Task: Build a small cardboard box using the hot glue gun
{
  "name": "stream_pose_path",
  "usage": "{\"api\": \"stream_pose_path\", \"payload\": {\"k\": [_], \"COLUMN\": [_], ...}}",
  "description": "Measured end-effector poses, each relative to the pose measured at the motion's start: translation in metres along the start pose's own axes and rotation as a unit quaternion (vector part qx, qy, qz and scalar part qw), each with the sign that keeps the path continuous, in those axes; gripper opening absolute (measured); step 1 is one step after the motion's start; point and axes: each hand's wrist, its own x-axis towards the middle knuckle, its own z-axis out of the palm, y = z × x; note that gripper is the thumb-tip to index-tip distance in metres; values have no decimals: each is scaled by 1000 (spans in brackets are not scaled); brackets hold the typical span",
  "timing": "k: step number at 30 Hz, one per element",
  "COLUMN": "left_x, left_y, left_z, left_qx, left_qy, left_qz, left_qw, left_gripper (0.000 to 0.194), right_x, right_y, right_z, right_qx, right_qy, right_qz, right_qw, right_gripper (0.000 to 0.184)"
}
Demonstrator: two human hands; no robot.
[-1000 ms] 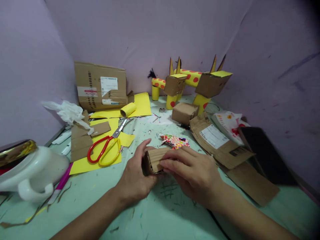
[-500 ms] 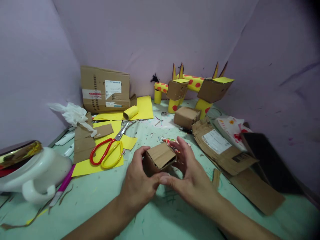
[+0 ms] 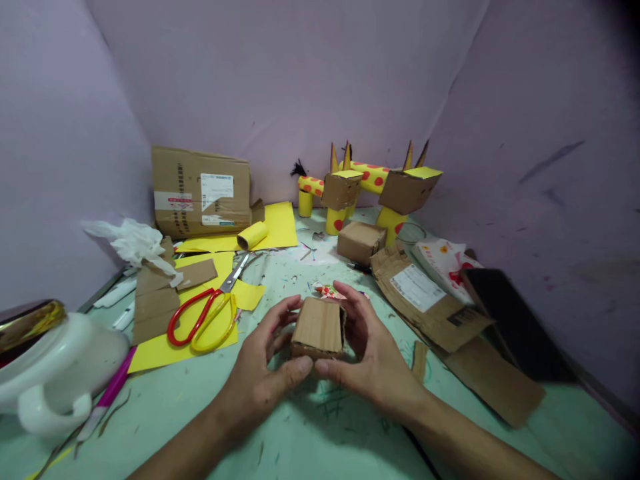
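A small brown cardboard box [image 3: 319, 327] is held just above the green table [image 3: 320, 427] between both hands. My left hand [image 3: 260, 377] cups its left side with the thumb under the front edge. My right hand [image 3: 373, 357] wraps its right side, fingers curled behind it and thumb meeting the left thumb below. The box's corrugated top faces me, and its open end points to the right.
Red and yellow scissors [image 3: 203, 320] lie on yellow paper [image 3: 175, 337] to the left. A white jug [image 3: 60, 373] sits at the far left. Flattened cardboard [image 3: 435, 307] and a dark slab [image 3: 515, 323] lie right. Yellow spotted cardboard animals [image 3: 370, 187] and another small box [image 3: 360, 241] stand behind.
The box has been lifted off the table and turned in both hands. My right hand moved from lying over its top to gripping its right side.
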Motion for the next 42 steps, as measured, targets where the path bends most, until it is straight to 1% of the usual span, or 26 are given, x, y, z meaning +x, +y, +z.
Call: {"api": "stream_pose_path", "payload": {"k": [2,4,7,9,14,19,22,26,31,35,37,40,42], "left_x": [1,0,-2,-2,-3,-3,-3,-1,-1,-5,-9,-12,-11], "left_y": [-1,-2,-1,-1,-4,-5,-4,-3,-3,-5,-7,-8,-8], "left_z": [1,4,6,6,6,4,0,-3,-3,0,3,6,5], "left_qx": [-29,-31,-10,8,43,88,84,20,18,41,63,72,69], "left_qy": [-6,11,39,44,54,58,36,34,-12,-28,-31,-38,-24], "left_qz": [-9,-17,-16,-10,2,9,8,-11,-8,-2,4,4,0], "left_qw": [1000,999,999,999,998,994,996,999,1000,999,998,997,997], "left_gripper": [66,68,71,69,65,65,68,82,75,79,85,94,91], "right_x": [1,1,1,0,-2,-3,-3,-4,-4,-6,-7,-7,-7], "right_y": [-1,0,1,1,0,1,4,6,6,11,13,13,11], "right_z": [0,0,1,2,4,4,3,2,1,-1,-2,-1,1], "right_qx": [19,40,70,83,80,82,88,105,70,-2,-42,-59,-57], "right_qy": [-15,-28,-47,-53,-50,-54,-49,-49,-72,-90,-97,-107,-104], "right_qz": [10,25,33,29,13,-13,6,45,46,36,34,42,42], "right_qw": [1000,999,996,995,995,995,995,992,994,995,994,992,992], "right_gripper": [93,92,84,79,78,66,74,87,103,103,104,106,104]}}
